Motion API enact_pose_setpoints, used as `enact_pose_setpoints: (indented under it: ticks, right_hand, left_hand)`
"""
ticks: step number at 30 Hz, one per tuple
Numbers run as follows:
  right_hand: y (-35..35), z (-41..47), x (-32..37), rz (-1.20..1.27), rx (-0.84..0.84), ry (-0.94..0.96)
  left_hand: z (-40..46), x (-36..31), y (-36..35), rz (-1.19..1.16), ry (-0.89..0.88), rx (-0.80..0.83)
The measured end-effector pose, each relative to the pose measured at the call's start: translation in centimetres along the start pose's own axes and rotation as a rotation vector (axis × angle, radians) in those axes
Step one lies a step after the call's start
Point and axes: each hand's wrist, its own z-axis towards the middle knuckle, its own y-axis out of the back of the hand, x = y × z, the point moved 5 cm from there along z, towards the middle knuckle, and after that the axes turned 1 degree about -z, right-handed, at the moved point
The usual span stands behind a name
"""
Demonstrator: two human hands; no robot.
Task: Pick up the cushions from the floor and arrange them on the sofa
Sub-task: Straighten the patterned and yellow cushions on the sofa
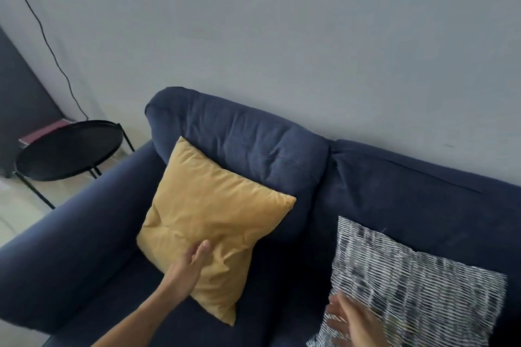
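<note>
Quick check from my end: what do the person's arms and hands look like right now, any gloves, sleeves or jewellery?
Both are bare. The left hand wears no glove, and its forearm shows no sleeve, watch or band down to the frame edge. The right hand is motion-blurred but also looks ungloved; only the hand is in view, so any sleeve there cannot be seen. No rings are discernible on either.

A dark blue sofa (380, 191) runs from the lower left to the right edge of the frame, with a yellow cushion (208, 220) leaning on its backrest at centre and a black-and-white striped cushion (417, 284) propped at lower right.
</note>
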Motion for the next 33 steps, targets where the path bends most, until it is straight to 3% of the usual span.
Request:
enact_pose_setpoints:
  ticks: [5, 9, 16, 22, 29, 33]
  right_hand:
    - [-9.9, 1.1, 2.0, -0.014, 0.075, -0.064]
    - [-16.5, 2.4, 4.0, -0.062, 0.109, -0.008]
    - [-23.9, 5.5, 8.1, -0.006, 0.068, 0.129]
    - [-26.6, 8.7, 8.3, 0.11, -0.043, 0.166]
    - [-28.2, 9.3, 8.4, 0.201, -0.089, 0.252]
    - [-28.3, 8.0, 8.8, 0.214, -0.2, 0.326]
  left_hand:
    - [7.8, 1.8, 7.3, 0.067, -0.056, -0.105]
    - [14.2, 1.9, 12.1, 0.166, -0.097, -0.166]
    - [23.4, 2.4, 15.6, 0.072, -0.011, 0.0]
    - [27.2, 3.8, 14.3, -0.064, 0.017, 0.182]
    - [27.2, 2.9, 13.9, -0.131, -0.077, 0.207]
    - [26.3, 2.1, 14.5, -0.136, -0.13, 0.204]
